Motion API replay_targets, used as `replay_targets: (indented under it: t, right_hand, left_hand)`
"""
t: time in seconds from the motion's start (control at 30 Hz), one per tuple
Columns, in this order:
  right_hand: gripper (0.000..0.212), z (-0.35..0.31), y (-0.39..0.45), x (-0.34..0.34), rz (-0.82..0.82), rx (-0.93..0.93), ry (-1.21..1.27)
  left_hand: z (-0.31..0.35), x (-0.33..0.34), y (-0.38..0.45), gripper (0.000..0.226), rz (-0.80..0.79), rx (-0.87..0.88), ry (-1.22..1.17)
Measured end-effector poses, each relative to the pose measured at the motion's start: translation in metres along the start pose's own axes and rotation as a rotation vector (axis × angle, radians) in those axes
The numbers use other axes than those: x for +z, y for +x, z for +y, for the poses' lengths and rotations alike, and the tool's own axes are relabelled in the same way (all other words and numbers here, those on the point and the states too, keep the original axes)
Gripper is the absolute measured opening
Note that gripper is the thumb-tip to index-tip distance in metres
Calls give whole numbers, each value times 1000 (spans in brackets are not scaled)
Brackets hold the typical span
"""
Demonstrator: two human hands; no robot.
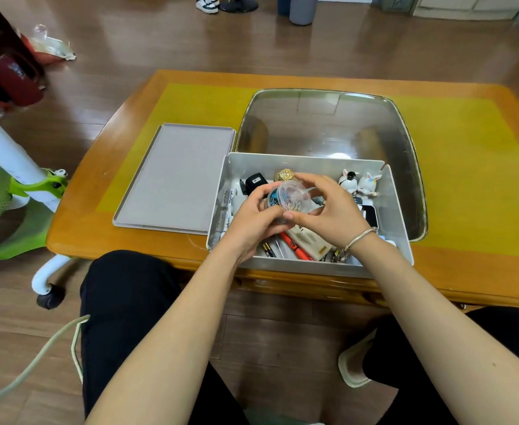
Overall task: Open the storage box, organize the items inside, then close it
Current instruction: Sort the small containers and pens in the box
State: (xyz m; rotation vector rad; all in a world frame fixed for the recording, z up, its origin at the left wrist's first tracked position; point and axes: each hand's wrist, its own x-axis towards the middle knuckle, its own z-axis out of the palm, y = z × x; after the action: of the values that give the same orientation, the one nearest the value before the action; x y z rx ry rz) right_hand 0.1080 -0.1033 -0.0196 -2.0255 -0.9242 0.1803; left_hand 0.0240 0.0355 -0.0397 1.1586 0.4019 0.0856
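Now both hands on clear jar

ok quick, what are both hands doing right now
Left hand: grips the small clear container from the left side.
Right hand: fingers curled on the same container, over the open storage box.

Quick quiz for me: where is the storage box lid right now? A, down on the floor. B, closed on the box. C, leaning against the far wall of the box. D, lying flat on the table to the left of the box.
D: the grey lid lies flat on the table, just left of the open storage box.
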Motion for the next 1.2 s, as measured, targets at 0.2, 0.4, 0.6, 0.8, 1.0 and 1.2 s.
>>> replay_targets:
  t: [0.2, 0.4, 0.6, 0.8, 1.0, 1.2]
  right_hand:
    - [64, 0, -3, 1, 96, -2, -36]
    - [68, -3, -1, 6, 55, -78, -84]
    - [56, 3, -3, 9, 44, 22, 69]
    - [26, 12, 0, 7, -112, 297, 398]
    - [22, 14, 1, 4, -91, 380, 665]
    - [26, 13, -1, -1, -51, 411, 728]
  left_hand:
    - [3, -1, -2, 31, -33, -33, -163]
    - [3, 1, -4, 39, -58, -22, -109]
    - [3, -1, -3, 40, -56, 12, -89]
    - [1, 0, -2, 44, -56, 39, -30]
    - [2, 1, -3, 33, -57, 30, -35]
    - [3, 2, -4, 35, -39, 14, -7]
